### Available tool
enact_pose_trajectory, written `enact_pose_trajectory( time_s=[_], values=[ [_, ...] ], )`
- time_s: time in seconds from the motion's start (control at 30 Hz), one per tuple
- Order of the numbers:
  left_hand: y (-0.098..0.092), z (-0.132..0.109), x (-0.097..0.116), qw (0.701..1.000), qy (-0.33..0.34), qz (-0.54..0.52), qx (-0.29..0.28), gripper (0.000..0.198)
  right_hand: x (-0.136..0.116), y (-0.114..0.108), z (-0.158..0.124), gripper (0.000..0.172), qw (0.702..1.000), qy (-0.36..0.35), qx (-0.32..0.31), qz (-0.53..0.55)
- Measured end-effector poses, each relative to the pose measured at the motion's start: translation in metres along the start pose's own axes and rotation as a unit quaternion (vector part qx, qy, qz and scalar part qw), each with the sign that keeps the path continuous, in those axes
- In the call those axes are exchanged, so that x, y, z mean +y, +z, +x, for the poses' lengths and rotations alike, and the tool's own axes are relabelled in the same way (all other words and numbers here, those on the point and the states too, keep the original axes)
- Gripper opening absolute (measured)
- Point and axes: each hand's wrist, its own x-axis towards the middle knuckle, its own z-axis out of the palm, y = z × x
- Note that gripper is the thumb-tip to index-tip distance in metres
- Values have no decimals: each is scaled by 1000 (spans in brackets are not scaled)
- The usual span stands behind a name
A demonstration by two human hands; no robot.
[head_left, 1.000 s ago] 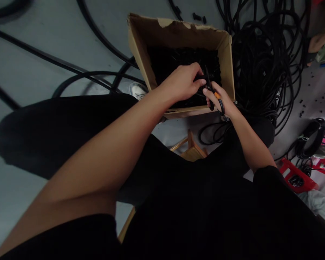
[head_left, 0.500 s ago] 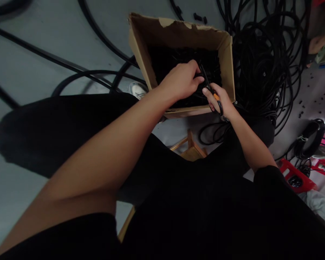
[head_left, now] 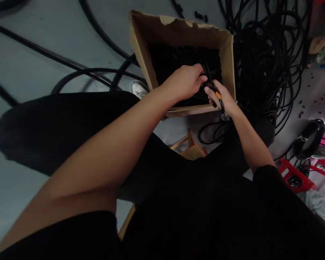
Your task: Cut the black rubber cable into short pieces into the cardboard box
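Over the cardboard box (head_left: 226, 68), my left hand (head_left: 188, 81) pinches a short black piece of cable or tubing (head_left: 203, 75) between thumb and fingertips. My right hand (head_left: 223, 97) is wrapped around scissors (head_left: 218, 95) with black loops and an orange patch. The dark blades point up and away, right beside my left fingertips and the pinched piece. Many small black pieces (head_left: 184, 52) fill the lower part of the box, and their shapes are hard to make out in the dark.
A large tangle of black cable (head_left: 260, 61) lies right of the box. Thicker black hoses (head_left: 97, 29) cross the floor at left. A wooden stool (head_left: 193, 150) shows between my legs. Red plastic stools (head_left: 296, 177) stand at right, and another person's arm (head_left: 321, 43) is upper right.
Both hands have shifted slightly right and down over the box, with the scissors moving along. The blades look a little further apart.
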Motion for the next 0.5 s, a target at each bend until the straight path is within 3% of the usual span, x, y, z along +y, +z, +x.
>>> enact_pose_trajectory(
  time_s=[0.5],
  values=[
    [-4,1,0,998,3,18,-52,44,16,-12,3,54,994,-61,28,-89]
  ],
)
